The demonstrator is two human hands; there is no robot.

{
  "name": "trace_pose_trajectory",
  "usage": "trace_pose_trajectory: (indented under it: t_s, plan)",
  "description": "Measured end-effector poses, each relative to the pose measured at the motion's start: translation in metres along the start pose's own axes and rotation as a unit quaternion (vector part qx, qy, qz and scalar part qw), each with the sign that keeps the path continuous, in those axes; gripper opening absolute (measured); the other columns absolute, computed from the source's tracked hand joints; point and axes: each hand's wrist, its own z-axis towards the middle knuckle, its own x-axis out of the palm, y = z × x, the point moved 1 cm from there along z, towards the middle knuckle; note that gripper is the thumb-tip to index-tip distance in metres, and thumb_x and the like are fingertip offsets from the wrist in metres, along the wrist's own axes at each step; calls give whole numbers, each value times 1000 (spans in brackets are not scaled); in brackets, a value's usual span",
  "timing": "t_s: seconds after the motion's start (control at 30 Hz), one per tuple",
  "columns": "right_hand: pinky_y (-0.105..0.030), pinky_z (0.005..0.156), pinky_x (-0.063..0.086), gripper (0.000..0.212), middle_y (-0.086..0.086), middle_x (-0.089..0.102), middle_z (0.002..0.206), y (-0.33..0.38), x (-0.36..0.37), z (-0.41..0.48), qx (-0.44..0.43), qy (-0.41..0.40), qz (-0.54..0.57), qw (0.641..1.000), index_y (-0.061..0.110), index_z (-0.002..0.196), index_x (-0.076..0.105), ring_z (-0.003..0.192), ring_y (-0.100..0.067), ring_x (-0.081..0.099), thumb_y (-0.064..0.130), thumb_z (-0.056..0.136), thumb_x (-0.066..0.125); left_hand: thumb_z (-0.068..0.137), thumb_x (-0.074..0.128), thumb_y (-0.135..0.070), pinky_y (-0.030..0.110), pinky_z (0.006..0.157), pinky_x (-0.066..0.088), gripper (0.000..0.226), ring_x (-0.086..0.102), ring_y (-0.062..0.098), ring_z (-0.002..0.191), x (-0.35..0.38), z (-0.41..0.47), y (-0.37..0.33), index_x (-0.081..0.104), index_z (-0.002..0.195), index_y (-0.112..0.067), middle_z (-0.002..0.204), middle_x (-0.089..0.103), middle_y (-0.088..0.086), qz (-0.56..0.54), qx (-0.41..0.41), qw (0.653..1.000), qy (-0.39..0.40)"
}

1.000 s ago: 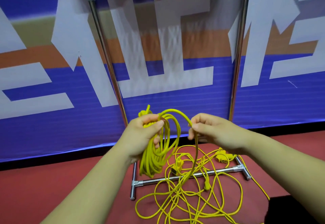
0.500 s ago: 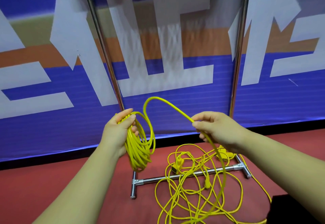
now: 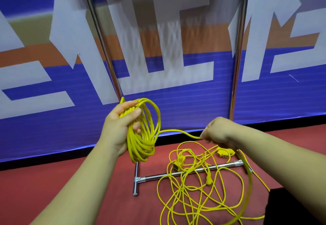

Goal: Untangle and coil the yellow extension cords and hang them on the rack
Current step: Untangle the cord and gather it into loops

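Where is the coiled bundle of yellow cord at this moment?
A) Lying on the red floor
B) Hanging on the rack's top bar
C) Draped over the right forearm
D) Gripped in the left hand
D: the left hand grips the coiled bundle in the air in front of the rack, while the right hand pinches the strand leading off it.

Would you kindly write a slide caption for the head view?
Left hand holds the coil; right hand pinches its free strand above the tangle.

Coiled yellow cord [image 3: 141,136] in left hand [image 3: 120,126], strand in right hand [image 3: 218,133].
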Motion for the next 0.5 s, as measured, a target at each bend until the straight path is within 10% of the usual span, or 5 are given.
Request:
trace_pose_trajectory:
  t_s: [0.37,0.5]
  plan:
    - [-31,66,45,8,-4,71,67,13,-9,-5,-61,-9,211,976,8,84,75,61,-16,58,4,86,67,77,73,-3,27,42,45,24,42,16,40,36,-23,11,76,95,-19,63,48,13,42,-55,989,132]
    - [-18,45,40,10,-8,72,72,22,-11,-13,-63,9,248,967,10,93,74,46,-6,58,5,89,66,77,72,-8,29,45,48,28,47,19,41,47,-28,20,76,101,-22,64,49,15,69,-74,984,149]
